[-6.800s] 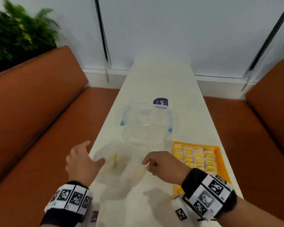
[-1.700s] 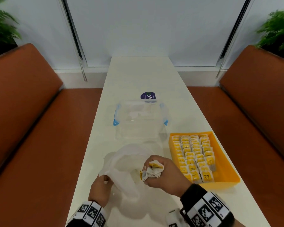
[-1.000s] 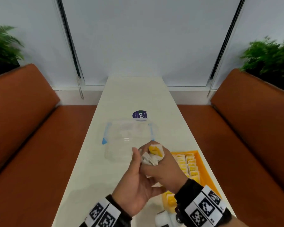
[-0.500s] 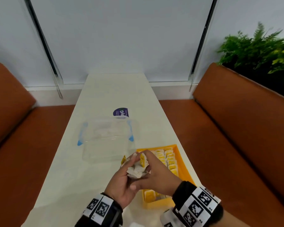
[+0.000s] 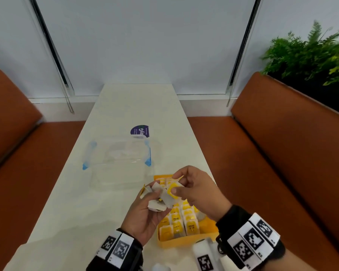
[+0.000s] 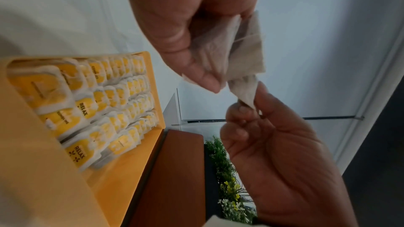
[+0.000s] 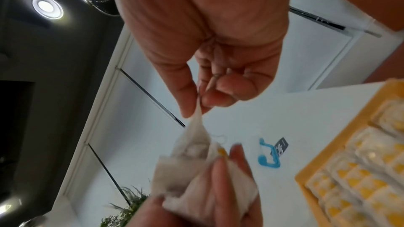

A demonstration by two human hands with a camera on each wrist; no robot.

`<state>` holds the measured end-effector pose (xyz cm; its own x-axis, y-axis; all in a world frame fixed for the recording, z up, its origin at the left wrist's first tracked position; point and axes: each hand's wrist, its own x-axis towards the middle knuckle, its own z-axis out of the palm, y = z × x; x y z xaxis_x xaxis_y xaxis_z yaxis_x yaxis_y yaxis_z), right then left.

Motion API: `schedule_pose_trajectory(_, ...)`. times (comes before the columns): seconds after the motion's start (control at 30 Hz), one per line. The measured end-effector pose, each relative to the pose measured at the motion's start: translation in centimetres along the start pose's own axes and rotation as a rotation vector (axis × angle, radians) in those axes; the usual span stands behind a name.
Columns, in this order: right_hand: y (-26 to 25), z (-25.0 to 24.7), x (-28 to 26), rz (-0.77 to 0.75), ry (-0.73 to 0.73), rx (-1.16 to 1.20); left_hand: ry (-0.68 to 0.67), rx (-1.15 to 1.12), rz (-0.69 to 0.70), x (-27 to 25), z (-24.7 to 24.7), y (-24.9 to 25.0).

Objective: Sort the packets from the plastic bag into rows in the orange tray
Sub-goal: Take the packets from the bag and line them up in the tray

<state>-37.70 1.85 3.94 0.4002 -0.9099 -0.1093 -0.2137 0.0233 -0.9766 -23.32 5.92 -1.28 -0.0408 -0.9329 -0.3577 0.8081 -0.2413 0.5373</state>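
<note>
1. A bunch of packets (image 5: 158,200) is gripped in the left hand (image 5: 143,218) above the orange tray (image 5: 186,242).
2. The right hand (image 5: 196,189) pinches one packet's corner.
3. Rows of yellow packets in the tray read "RELAX".

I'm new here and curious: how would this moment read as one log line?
left hand: holds packet bunch | right hand: pinches one packet | orange tray: rows partly filled

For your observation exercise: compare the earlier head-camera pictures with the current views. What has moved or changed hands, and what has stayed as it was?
The bunch of packets, earlier gripped by the right hand, now sits in the left hand; the right hand pinches one packet's corner to draw it out. The plastic bag has gone from view. The orange tray keeps its filled rows, and the clear container stays put.
</note>
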Motion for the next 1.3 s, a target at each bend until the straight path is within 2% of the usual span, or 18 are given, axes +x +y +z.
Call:
schedule_pose_trajectory(0.07,-0.3,-1.3,0.1,-0.062,-0.012,-0.045,0.034,-0.017,0.006,0.4,-0.2,-0.4)
schedule_pose_trajectory(0.2,0.4,-4.6,0.2,-0.127,0.056,-0.530,0.055,-0.048,-0.007,0.4,-0.6,-0.8)
schedule_pose_trajectory(0.33,2.4,-7.2,1.0,-0.002,-0.020,-0.697,0.088,-0.040,-0.007,0.4,-1.1,-1.3)
schedule_pose_trajectory(0.5,5.4,-7.6,2.1,0.156,-0.268,-1.157,0.088,-0.053,0.004,0.6,-1.8,-2.1)
schedule_pose_trajectory(0.67,7.9,-6.0,3.1,0.196,-0.388,-1.254,0.095,-0.039,-0.004,0.8,-1.9,-2.6)
schedule_pose_trajectory(0.93,10.4,-4.7,4.1,0.155,-0.244,-1.458,0.113,-0.023,-0.051,0.4,-1.2,-3.3)
schedule_pose_trajectory(1.17,11.0,-4.8,4.3,0.200,-0.162,-1.423,0.144,-0.007,-0.080,0.4,-0.9,-3.7)
schedule_pose_trajectory(1.3,10.0,-5.1,3.5,0.137,-0.102,-1.346,0.133,-0.010,-0.087,0.2,-0.3,-3.9)
